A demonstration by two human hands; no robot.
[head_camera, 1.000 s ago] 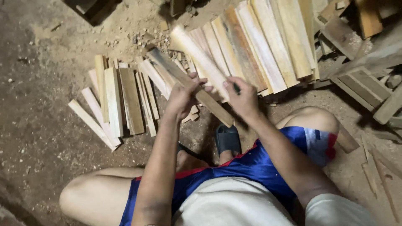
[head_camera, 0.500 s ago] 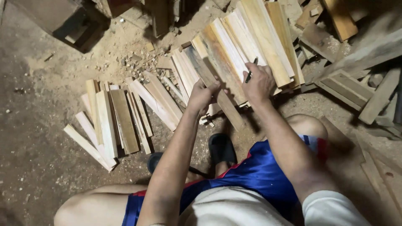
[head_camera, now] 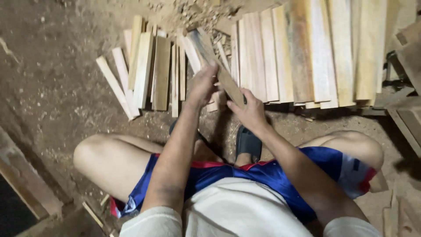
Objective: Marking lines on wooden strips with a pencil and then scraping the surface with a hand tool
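1. Person sits on dirt floor [head_camera: 52, 87], knees apart, black slipper [head_camera: 248, 142] between them.
2. Left hand [head_camera: 202, 83] is wrapped around a grey-brown slat [head_camera: 215, 63], fingers closed on its middle. The slat runs diagonally, far end up-left, near end down-right.
3. Right hand [head_camera: 250, 112] closes on the slat's near end, just below and right of the left hand. A small dark object seems pinched in its fingers; too small to identify.
4. The slat is held off the floor, above the gap between two groups of wood.
5. Small pile [head_camera: 149, 70] lies far-left of the hands: short slats side by side, some overlapping, loosely ordered.
6. Large stack [head_camera: 307, 52] lies far-right: longer, paler boards in a row, filling most of the top right.
7. Judgement on progress: both groups hold many pieces and only one piece is in hand, so the handling looks midway. How many remain cannot be told.
8. Wood chips [head_camera: 193, 8] are scattered at the far edge. More boards [head_camera: 408, 114] lie at the right edge.
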